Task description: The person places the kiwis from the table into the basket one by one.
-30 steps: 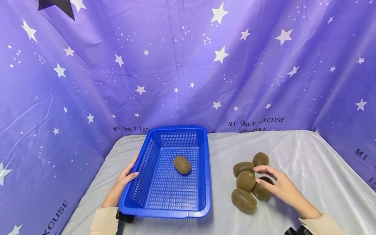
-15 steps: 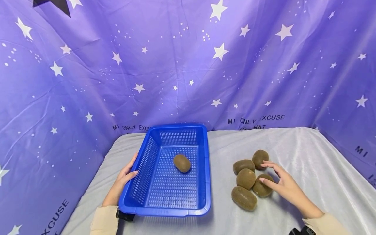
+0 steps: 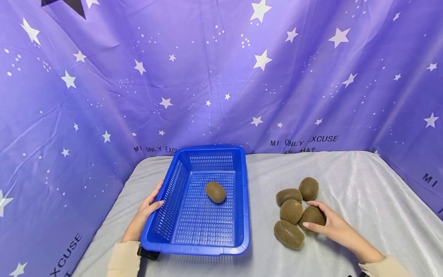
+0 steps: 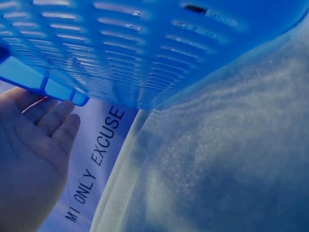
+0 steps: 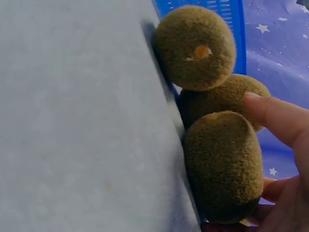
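Note:
On the left, a blue basket point(image 3: 195, 250) holds one brown kiwi point(image 3: 215, 192). My left hand point(image 3: 140, 219) grips its left rim, thumb on top and fingers outside; the left wrist view shows those fingers point(image 4: 53, 118) beneath the rim. To the right, several kiwis lie clustered on the cloth. My right hand point(image 3: 337, 229) has its thumb and fingers round the rightmost kiwi point(image 3: 314, 216), which still lies among the others. In the right wrist view this kiwi point(image 5: 224, 169) is nearest, with the thumb point(image 5: 280, 116) above it and the other fingers partly hidden behind it.
Grey cloth point(image 3: 263, 192) covers the table. Beside the held kiwi are an upper kiwi point(image 3: 308, 188), a kiwi point(image 3: 288, 196) to its left, a middle kiwi point(image 3: 291, 211) and a front kiwi point(image 3: 289, 234). A purple star-patterned curtain point(image 3: 214, 77) stands behind and at both sides.
My right hand has moved from above the cluster down around the rightmost kiwi, its thumb and fingers now at that kiwi's sides. My left hand and the basket stay in place.

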The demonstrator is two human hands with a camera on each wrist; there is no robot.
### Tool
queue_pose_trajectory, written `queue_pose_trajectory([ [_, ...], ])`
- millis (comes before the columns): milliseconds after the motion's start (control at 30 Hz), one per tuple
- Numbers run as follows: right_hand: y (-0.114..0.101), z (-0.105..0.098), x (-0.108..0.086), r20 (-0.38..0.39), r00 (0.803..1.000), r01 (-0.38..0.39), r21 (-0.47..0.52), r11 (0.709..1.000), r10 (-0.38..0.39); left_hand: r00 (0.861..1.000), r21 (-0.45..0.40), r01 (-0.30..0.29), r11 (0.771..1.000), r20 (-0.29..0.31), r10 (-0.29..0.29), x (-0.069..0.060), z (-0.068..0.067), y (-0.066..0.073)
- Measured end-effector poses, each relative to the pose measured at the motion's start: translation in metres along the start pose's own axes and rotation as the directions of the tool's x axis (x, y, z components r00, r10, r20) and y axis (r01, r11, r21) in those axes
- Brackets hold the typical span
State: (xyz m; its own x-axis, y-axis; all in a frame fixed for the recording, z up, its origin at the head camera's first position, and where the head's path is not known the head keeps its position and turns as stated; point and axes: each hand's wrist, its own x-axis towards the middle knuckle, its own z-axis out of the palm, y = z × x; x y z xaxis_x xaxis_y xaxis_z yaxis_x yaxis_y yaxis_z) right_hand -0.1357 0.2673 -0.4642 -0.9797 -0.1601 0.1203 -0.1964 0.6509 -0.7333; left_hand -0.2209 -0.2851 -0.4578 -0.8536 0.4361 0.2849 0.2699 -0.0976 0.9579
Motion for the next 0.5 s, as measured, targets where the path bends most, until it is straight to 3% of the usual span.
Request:
queue_pose_trajectory([
  [167, -0.0025, 0.0001, -0.0013, 0.016, 1.000, -0.008, -0.027, 1.000, 0.008, 1.000, 0.006, 0.003, 1.000, -0.001, -0.003, 0.0007, -0.0013, -0.0007],
  [500, 0.0035, 0.0010, -0.0021, -0.026, 0.997, 0.066, -0.012, 0.998, -0.066, 1.000, 0.005, 0.001, 1.000, -0.007, -0.001, 0.0008, 0.0010, 0.0000],
])
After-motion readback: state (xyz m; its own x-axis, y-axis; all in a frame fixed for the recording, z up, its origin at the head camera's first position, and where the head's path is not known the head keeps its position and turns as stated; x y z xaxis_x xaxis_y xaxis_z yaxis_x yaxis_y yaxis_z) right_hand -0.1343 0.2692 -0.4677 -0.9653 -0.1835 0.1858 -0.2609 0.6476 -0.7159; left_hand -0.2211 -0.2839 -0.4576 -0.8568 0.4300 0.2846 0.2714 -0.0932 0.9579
